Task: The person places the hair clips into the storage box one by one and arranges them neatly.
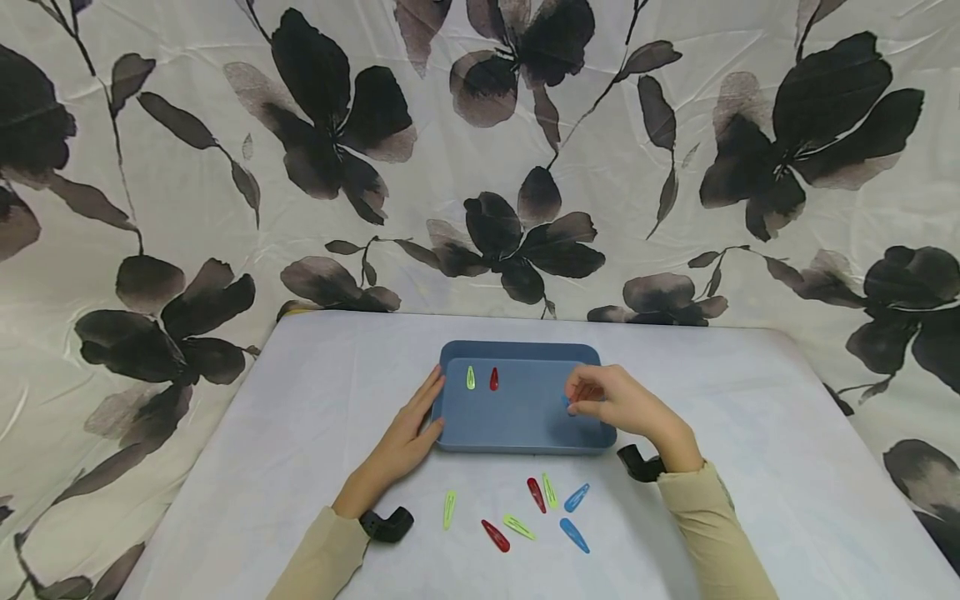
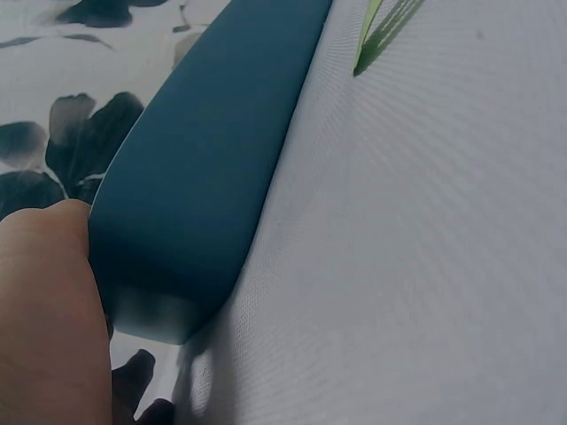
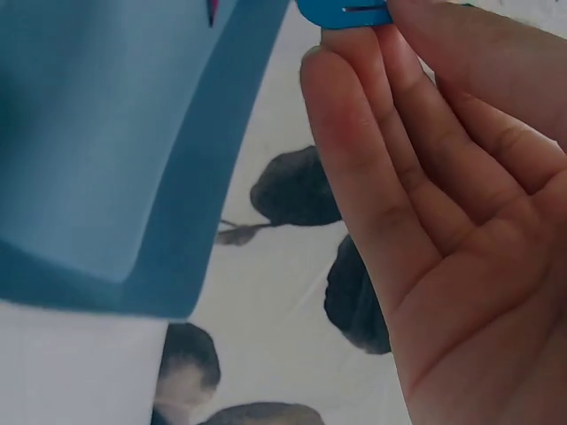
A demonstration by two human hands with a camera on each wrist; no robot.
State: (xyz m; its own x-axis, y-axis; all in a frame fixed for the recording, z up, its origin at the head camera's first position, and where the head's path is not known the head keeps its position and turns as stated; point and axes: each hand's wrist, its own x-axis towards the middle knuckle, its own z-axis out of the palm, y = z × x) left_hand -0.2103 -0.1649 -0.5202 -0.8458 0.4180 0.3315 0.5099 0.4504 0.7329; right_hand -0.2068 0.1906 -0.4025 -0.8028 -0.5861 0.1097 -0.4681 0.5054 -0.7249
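Note:
A blue-grey tray [image 1: 517, 421] lies on the table, with a green hair clip [image 1: 471, 377] and a red hair clip [image 1: 494, 379] side by side at its far left. Along the tray's left rim rests my left hand [image 1: 405, 429], fingers straight against the edge. Over the tray's right part, my right hand [image 1: 611, 404] pinches a blue hair clip [image 3: 350, 12] between thumb and fingers. Only part of that clip shows past the fingertips. In the left wrist view, my left thumb [image 2: 53, 301] touches the tray's outer wall [image 2: 195, 168].
In front of the tray, several loose hair clips lie on the white tablecloth [image 1: 405, 575]: green [image 1: 449, 509], red [image 1: 496, 536] and blue [image 1: 575, 535] ones among them. A flower-patterned cloth [image 1: 637, 167] hangs behind the table. Black wrist cameras [image 1: 387, 525] sit on both wrists.

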